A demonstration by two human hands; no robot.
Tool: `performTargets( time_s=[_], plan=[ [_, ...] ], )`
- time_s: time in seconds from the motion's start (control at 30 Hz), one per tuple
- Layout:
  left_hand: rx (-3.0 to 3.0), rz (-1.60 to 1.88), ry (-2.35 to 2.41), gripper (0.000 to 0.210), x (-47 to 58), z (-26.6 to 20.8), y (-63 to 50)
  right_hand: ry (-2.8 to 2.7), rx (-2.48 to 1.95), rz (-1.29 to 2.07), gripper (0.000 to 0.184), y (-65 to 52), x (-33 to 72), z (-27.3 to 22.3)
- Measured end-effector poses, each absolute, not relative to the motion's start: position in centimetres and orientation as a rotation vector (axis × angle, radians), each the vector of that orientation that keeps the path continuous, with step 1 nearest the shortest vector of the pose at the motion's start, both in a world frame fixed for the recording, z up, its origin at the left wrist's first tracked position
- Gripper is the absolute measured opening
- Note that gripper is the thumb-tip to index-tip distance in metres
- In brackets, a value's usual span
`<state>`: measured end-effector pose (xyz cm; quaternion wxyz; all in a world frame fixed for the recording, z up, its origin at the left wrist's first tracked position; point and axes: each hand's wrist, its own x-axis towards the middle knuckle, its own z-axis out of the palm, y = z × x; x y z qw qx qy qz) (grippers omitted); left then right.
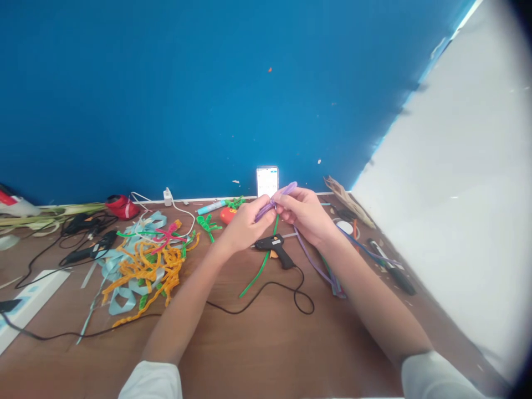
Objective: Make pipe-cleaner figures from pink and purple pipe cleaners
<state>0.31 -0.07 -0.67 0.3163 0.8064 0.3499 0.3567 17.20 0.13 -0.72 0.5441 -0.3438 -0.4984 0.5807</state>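
Both hands meet above the middle of the table, close in front of a phone. My left hand (248,220) pinches one end of a folded purple pipe cleaner (286,189). On its other side my right hand (302,213) grips the same pipe cleaner between thumb and fingers. Part of the purple piece is hidden behind the fingertips. Just below the hands lies a black hot glue gun (275,246), its cord curling to the right and then left. A green pipe cleaner (260,270) passes under the gun.
A tangle of orange pipe cleaners (152,266) and light blue ribbon (124,299) covers the left side. A white power strip (31,305) lies farther left. The lit phone (267,180) leans on the blue wall. At right are a black marker (393,269) and dry husks (349,199).
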Motion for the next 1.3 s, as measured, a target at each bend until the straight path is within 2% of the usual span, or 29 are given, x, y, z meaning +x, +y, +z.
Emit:
performTargets(
  time_s=[0.4,0.93,1.3],
  plan=[
    [2.125,1.040,0.927,0.024,0.7,-1.7,0.7,-1.201,-0.777,1.350,0.013,-0.1,16.9,-0.7],
    [2.178,1.047,0.996,0.020,0.5,-2.1,1.0,-1.171,-0.751,1.343,0.017,0.0,16.5,-1.3],
    [2.228,1.111,0.971,0.029,0.5,-2.1,0.8,-1.182,-0.726,1.352,0.016,-0.4,16.7,-0.8]
  ],
)
